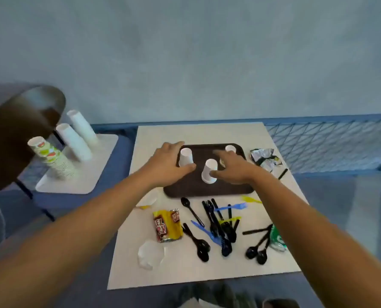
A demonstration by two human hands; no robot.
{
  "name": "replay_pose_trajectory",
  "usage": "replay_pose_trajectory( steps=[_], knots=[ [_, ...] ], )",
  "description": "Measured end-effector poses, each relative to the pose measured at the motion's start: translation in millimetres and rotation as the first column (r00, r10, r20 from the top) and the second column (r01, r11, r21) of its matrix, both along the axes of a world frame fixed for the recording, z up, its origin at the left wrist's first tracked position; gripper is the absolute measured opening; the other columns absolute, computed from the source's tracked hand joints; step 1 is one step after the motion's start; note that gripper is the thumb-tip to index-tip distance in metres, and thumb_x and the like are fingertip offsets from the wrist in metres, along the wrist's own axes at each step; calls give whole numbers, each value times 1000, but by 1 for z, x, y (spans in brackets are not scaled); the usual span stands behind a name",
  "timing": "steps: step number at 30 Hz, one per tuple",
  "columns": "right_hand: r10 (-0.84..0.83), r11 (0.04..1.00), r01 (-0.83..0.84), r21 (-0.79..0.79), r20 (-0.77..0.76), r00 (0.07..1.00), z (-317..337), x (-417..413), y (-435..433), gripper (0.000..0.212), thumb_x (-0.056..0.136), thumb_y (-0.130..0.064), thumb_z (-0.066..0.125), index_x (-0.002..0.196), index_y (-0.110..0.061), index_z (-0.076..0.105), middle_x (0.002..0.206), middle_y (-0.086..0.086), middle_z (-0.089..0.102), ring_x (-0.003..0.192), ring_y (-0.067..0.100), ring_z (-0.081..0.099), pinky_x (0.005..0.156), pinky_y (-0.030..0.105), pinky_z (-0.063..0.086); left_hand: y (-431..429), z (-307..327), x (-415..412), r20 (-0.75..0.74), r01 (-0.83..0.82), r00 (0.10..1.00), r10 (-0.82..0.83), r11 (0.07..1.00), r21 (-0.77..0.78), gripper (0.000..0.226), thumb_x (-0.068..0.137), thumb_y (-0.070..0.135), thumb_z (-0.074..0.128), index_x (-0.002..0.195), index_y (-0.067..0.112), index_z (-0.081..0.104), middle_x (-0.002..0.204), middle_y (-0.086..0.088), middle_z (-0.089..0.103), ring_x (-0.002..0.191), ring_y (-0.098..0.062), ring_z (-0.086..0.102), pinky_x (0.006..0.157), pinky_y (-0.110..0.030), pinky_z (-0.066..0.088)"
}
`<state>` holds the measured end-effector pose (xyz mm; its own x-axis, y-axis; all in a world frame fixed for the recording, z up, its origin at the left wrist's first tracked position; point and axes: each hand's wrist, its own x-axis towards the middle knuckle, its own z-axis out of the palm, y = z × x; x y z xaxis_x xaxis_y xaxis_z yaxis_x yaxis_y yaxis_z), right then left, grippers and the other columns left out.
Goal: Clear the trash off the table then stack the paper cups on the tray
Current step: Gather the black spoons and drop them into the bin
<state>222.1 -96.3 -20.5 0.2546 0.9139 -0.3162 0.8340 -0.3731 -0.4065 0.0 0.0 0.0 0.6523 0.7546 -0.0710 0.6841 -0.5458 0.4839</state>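
On the dark brown plastic tray, far half of the white counter: the left hand curls fingers and thumb round the leftmost upside-down white paper cup. The right hand sets its thumb against the middle cup, fingers blurred, so its grip cannot be told. A third cup stands at the tray's far edge. Judged: the cups are very light, thin-walled, easily crushed or tipped; best taken gently round the wall near the stiffer closed end. The yellow snack wrapper and crumpled silver foil wrapper are not yet cleared.
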Motion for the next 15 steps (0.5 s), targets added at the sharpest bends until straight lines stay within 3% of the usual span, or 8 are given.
replay_pose_trajectory(
  steps=[3, 6, 10, 13, 15],
  knots=[
    [-69, 996, 70, -57, 23, 997, -49, -1, -2, 73, 85, -52, 64, 147, -21, 41, 138, 15, 49, 128, 40, 49, 108, 48, 41, -6, -46, 1, -15, -30, 999, 29, 998, -62, 73, 93, 57, 64, 155, 27, 38, 146, -10, 48, 135, -30, 49, 111, -45, 44],
    [-131, 984, 134, -114, 31, 991, -97, -6, -13, 45, 93, -35, 63, 129, -10, 53, 125, 14, 55, 121, 34, 52, 99, 39, 45, -17, -89, 5, -2, -87, 996, 88, 982, -169, 62, 95, 51, 64, 149, 28, 48, 141, -4, 53, 126, -23, 57, 105, -41, 50],
    [-218, 958, 217, -189, 16, 976, -153, -12, -25, 17, 95, -24, 58, 107, -11, 60, 116, 12, 63, 108, 33, 61, 83, 36, 50, -32, -132, 17, -1, -127, 991, 131, 959, -254, 42, 95, 37, 67, 135, 29, 61, 120, 4, 63, 107, -16, 65, 95, -36, 54],
    [-239, 936, 241, -257, 37, 970, -184, -19, -28, 18, 95, -26, 55, 105, -12, 62, 112, 13, 66, 102, 34, 65, 79, 36, 51, -43, -161, 24, -31, -99, 995, 94, 952, -289, 31, 95, 26, 65, 125, 30, 68, 107, 7, 63, 91, -13, 63, 87, -33, 54],
    [-232, 923, 239, -303, 59, 971, -198, -23, -27, 23, 97, -30, 56, 110, -12, 62, 109, 10, 68, 101, 31, 67, 79, 37, 53, -48, -176, 31, -76, -77, 995, 58, 955, -286, 30, 96, 20, 62, 123, 30, 70, 107, 4, 63, 97, -15, 63, 87, -32, 52]
  ],
)
